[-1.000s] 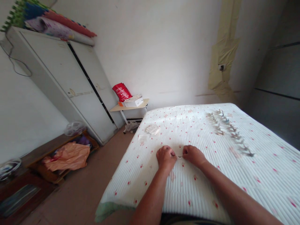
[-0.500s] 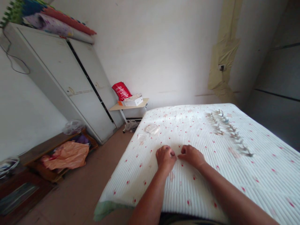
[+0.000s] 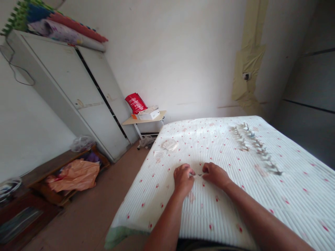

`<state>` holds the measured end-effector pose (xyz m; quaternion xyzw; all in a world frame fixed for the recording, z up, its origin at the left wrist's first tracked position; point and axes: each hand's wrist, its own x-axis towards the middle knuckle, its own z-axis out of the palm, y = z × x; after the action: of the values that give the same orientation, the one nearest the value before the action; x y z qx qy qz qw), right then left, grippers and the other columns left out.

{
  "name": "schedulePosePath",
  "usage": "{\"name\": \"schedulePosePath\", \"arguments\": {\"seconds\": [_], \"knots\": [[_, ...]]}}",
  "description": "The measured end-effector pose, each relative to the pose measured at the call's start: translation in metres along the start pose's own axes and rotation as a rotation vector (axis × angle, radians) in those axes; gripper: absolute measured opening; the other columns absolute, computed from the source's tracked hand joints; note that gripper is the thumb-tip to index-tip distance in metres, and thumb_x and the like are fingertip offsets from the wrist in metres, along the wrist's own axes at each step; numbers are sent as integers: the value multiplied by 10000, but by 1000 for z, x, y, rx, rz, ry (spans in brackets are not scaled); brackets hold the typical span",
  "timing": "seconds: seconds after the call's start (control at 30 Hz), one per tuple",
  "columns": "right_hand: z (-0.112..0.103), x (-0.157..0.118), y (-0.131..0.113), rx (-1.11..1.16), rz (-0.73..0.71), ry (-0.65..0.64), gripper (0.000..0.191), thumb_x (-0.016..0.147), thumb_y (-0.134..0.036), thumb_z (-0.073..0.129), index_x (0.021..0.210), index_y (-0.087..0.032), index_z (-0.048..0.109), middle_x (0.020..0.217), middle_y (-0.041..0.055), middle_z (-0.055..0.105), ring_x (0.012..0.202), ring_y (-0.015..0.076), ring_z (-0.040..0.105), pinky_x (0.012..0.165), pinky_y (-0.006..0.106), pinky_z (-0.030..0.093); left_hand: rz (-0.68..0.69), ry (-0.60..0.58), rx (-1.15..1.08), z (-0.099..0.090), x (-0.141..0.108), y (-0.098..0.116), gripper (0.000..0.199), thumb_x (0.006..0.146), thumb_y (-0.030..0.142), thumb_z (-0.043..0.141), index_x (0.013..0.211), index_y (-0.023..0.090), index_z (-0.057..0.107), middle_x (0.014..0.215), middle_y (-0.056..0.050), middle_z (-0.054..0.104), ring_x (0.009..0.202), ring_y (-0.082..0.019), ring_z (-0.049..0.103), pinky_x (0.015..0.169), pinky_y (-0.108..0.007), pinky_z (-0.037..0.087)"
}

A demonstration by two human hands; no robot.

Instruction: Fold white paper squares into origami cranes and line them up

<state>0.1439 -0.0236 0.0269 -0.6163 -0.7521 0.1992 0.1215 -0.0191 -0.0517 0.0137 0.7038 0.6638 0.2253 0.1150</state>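
You had two hands: one left hand (image 3: 184, 178), one right hand (image 3: 215, 175). Between them you had one small piece (image 3: 200, 175). On your one bed (image 3: 209, 209) stood two rows of small figures (image 3: 261, 150), too blurred to count singly, and one pale bundle (image 3: 170, 144). Beyond, you had one bench (image 3: 128, 120), one red bag (image 3: 136, 103), one white box (image 3: 149, 114), one cabinet (image 3: 65, 73), one orange bag (image 3: 75, 174), one wall socket (image 3: 246, 76).

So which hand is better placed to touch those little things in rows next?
Probably the right hand: it's nearer the small grey-white shapes in rows on the white, red-dotted, ribbed bedspread. The left hand is farther away. Both seem to pinch a tiny pale piece, though.
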Motion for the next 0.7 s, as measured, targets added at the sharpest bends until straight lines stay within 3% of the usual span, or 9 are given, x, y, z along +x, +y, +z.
{"name": "schedulePosePath", "arguments": {"seconds": [0.23, 0.43, 0.57, 0.7], "knots": [[2, -5, -1, 23, -78, 23, 223, 690, -169, 531, 873, -232, 643, 879, 16, 567, 763, 129, 553, 621, 208, 333, 44, 59, -47, -2, -6, 4, 210, 638, 215, 599, 840, 252, 640, 1117, 0, 551, 1097, -195, 438, 968, -327, 270], [2, -7, -4, 67, -120, 36, 140, 675, -134, 524, 732, -201, 633, 803, 8, 587, 704, 117, 541, 599, 205, 328, 84, 117, -113, 3, -7, 1, 131, 622, 196, 615, 745, 232, 642, 1043, -10, 586, 1051, -203, 469, 949, -356, 282], [4, -5, -2, 236, -199, 49, 126, 649, -106, 494, 647, -190, 588, 688, -10, 586, 632, 111, 514, 583, 208, 335, 111, 175, -181, 5, -6, 0, 163, 601, 111, 567, 713, 215, 625, 948, -7, 626, 974, -190, 511, 911, -337, 315], [12, 0, 1, 544, -336, 131, 75, 676, -149, 493, 626, -183, 538, 640, -23, 530, 597, 106, 481, 566, 203, 352, 77, 198, -319, 4, -3, -1, 169, 591, 109, 536, 715, 199, 608, 760, 4, 623, 794, -170, 541, 803, -303, 378]]}}
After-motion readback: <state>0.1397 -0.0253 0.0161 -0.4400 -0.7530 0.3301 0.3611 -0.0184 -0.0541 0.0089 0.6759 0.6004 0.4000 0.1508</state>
